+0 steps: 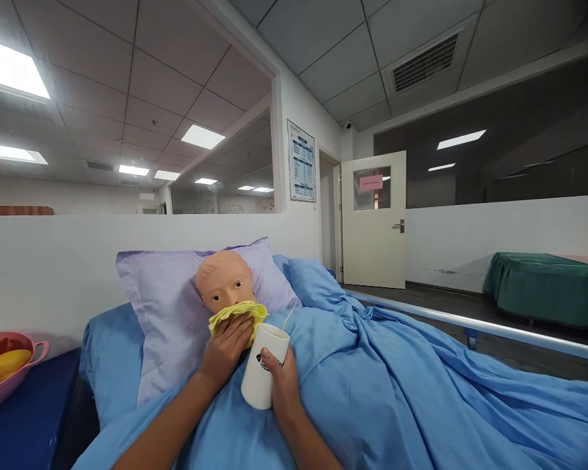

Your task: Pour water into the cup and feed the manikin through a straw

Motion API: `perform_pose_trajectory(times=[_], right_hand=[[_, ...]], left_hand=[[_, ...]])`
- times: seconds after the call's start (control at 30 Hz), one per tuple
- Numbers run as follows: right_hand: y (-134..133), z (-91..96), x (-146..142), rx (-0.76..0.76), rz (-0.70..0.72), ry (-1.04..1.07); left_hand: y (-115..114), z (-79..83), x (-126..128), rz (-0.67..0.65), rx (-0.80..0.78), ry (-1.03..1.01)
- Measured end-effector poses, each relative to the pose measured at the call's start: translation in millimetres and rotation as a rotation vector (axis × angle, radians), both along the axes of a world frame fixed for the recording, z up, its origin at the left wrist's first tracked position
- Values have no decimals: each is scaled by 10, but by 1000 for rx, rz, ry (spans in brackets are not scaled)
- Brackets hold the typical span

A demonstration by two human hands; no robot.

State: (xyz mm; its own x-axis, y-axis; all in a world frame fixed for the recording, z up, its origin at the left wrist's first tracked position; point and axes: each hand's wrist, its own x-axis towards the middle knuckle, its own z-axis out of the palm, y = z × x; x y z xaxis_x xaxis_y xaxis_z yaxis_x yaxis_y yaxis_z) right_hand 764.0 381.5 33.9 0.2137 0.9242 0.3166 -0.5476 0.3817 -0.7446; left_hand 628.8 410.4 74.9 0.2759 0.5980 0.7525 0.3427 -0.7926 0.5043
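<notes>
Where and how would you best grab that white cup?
Probably around the middle of the white cup, from its right, where the right hand holds it. It is tall and roughly cylindrical, and gripping there leaves the straw at its open top free.

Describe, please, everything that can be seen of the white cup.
The white cup is tall, nearly straight-sided and smooth; its material is unclear. The right hand grips it, the thumb partly covering a dark print. It leans, open top toward the picture's right, in front of the blue bedding and beside the yellow cloth. A thin, pale straw sticks out above the rim. Any contents are unclear.
</notes>
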Motion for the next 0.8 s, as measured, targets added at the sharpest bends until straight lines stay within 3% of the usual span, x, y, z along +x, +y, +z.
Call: perform_pose_trajectory(times=[0.17, 0.27, 0.33, 0.4, 0.43, 0.5, 0.57, 0.63, 0.8], right_hand=[[-6, 18, 10, 18, 10, 21], [-1, 0, 31, -8, 37, -5], [-7, -9, 46, -40, 49, -38], [-19, -9, 56, -55, 48, -53], [-25, -6, 59, -59, 51, -56], [-31, 4, 59, -56, 65, -60], [-26, 13, 53, -37, 56, -50], [-16, 17, 46, -16, 30, -30], [-18, 20, 37, 1, 22, -26]], left_hand=[[-66, -44, -13, 103, 95, -20], [-48, 143, 42, 207, 174, -126], [-14, 368, 93, 366, 257, -253], [35, 594, 139, 594, 445, -344], [65, 675, 155, 645, 588, -308], [131, 730, 169, 627, 850, -43], [198, 635, 157, 537, 972, 326], [253, 445, 123, 505, 987, 573], [280, 26, 4, 484, 947, 630]])
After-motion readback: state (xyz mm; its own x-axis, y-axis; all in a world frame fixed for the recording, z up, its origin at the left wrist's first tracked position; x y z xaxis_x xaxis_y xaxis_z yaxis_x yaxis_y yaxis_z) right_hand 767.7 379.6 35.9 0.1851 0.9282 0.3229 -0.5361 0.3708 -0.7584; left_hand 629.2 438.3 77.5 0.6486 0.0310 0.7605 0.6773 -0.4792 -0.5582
